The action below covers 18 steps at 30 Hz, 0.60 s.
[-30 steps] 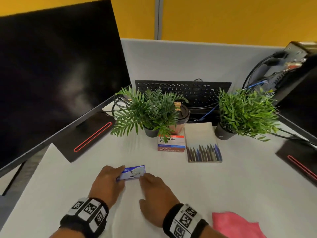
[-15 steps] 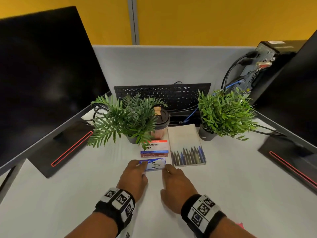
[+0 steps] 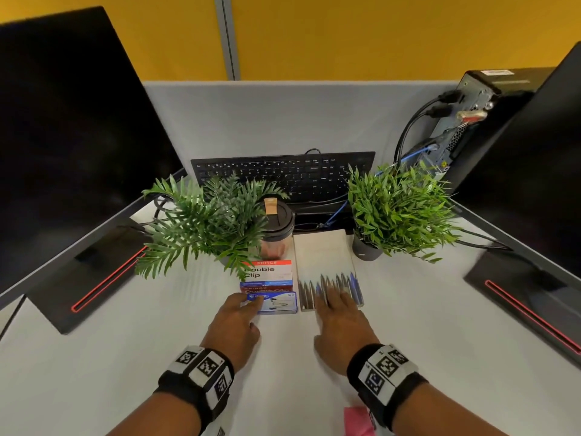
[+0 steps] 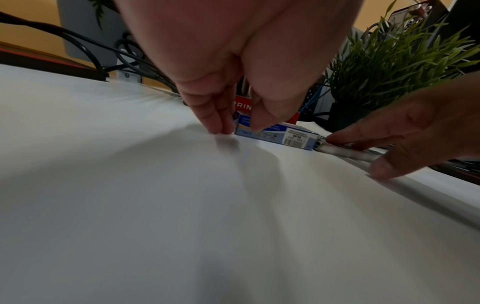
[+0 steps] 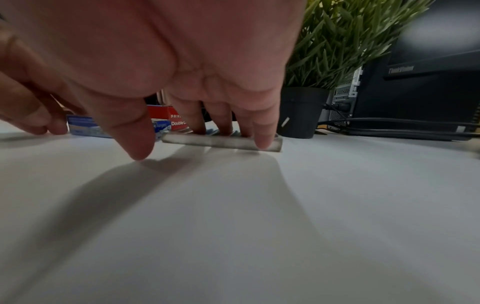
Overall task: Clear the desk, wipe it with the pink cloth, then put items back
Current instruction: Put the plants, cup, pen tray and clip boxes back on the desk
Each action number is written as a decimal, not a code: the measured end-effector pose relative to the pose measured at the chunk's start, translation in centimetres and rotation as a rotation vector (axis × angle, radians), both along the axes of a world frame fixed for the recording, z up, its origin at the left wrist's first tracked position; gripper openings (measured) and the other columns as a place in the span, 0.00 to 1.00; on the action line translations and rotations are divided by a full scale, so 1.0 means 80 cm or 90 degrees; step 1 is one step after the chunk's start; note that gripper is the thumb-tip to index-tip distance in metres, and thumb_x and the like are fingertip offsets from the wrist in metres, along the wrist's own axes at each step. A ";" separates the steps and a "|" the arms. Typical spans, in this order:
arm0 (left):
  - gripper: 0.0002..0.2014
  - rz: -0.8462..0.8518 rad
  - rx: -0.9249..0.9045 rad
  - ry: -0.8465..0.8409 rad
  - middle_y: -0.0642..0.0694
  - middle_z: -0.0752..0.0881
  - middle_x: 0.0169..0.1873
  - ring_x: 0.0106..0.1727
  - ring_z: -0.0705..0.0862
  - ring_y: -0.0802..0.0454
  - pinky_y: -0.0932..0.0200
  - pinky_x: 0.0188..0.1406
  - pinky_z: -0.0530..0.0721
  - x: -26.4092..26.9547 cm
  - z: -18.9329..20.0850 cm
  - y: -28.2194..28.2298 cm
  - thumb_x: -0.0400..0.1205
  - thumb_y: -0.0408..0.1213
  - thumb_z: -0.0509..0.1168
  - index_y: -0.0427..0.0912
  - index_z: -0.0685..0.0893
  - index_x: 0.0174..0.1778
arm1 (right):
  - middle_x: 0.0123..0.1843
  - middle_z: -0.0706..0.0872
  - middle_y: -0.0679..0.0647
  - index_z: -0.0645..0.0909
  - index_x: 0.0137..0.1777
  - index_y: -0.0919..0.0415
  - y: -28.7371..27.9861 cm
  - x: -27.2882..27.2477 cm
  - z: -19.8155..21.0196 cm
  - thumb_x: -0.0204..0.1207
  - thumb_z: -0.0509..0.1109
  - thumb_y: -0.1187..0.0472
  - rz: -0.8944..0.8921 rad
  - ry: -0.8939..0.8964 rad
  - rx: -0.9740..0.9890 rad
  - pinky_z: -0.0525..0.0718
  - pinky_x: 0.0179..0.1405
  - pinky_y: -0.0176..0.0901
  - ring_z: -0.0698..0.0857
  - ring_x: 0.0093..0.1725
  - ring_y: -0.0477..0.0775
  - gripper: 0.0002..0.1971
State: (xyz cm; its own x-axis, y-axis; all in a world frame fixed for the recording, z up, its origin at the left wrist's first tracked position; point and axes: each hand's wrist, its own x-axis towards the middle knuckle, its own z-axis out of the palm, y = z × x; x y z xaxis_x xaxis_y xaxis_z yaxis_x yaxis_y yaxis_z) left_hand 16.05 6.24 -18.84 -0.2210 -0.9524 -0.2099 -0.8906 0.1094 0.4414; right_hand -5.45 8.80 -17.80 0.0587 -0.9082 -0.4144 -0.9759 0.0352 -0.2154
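At the far middle of the worktop (image 3: 424, 313), seen from the head view, the items stand grouped together: two potted plants (image 3: 207, 215), a lidded cup (image 3: 278, 215), a red Double Clip box (image 3: 267, 275), a clear pen case (image 3: 330, 278) and a small blue box (image 3: 276, 302) pushed against the red one. Your left hand (image 3: 234, 322) touches the blue box's near left corner with its fingers extended; your right hand (image 3: 341, 319) lies over the near end of the pen case, fingers spread. The pink cloth (image 3: 356, 420) shows only as a corner at the near edge, beside your right wrist, unheld. A broad bare stretch of worktop lies nearest you.

From the left wrist view, your left fingers (image 4: 215, 119) come down beside and onto the blue box (image 4: 283, 135), relaxed and not closed round it, tips on or just above the surface.

From the right wrist view, your right fingers (image 5: 262, 127) rest splayed on the pen case (image 5: 223, 142), the thumb (image 5: 135, 139) down on the bare worktop.

Judging from this, you are either finishing the clearing or already putting items back; the pictures cannot settle whether the wipe is done. If it is not, wiping and returning everything remain.
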 end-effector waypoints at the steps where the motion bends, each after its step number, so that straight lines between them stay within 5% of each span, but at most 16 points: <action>1: 0.26 0.002 0.002 -0.005 0.48 0.67 0.78 0.75 0.72 0.53 0.68 0.74 0.68 -0.001 0.000 0.000 0.83 0.38 0.61 0.51 0.70 0.79 | 0.87 0.46 0.56 0.48 0.85 0.55 0.000 0.002 -0.001 0.76 0.63 0.54 0.001 0.004 0.007 0.58 0.83 0.59 0.46 0.85 0.64 0.40; 12: 0.27 0.031 0.021 -0.003 0.48 0.65 0.79 0.76 0.71 0.52 0.67 0.75 0.67 -0.005 0.011 0.004 0.83 0.37 0.61 0.51 0.69 0.80 | 0.86 0.50 0.53 0.52 0.84 0.51 -0.002 0.003 0.014 0.77 0.63 0.53 -0.019 -0.009 0.011 0.63 0.80 0.59 0.50 0.85 0.60 0.37; 15: 0.27 0.088 -0.004 0.023 0.45 0.67 0.76 0.72 0.75 0.50 0.63 0.71 0.73 -0.001 0.015 0.019 0.81 0.34 0.62 0.48 0.72 0.78 | 0.83 0.63 0.52 0.59 0.82 0.48 0.017 -0.015 0.039 0.79 0.62 0.56 -0.047 -0.100 -0.037 0.66 0.79 0.48 0.64 0.81 0.54 0.31; 18: 0.24 0.075 -0.069 0.053 0.43 0.75 0.66 0.62 0.81 0.47 0.58 0.61 0.80 0.006 0.022 0.054 0.77 0.29 0.66 0.43 0.81 0.71 | 0.68 0.81 0.46 0.76 0.72 0.47 0.078 -0.049 0.060 0.80 0.62 0.54 -0.013 -0.101 -0.099 0.76 0.66 0.37 0.80 0.66 0.47 0.20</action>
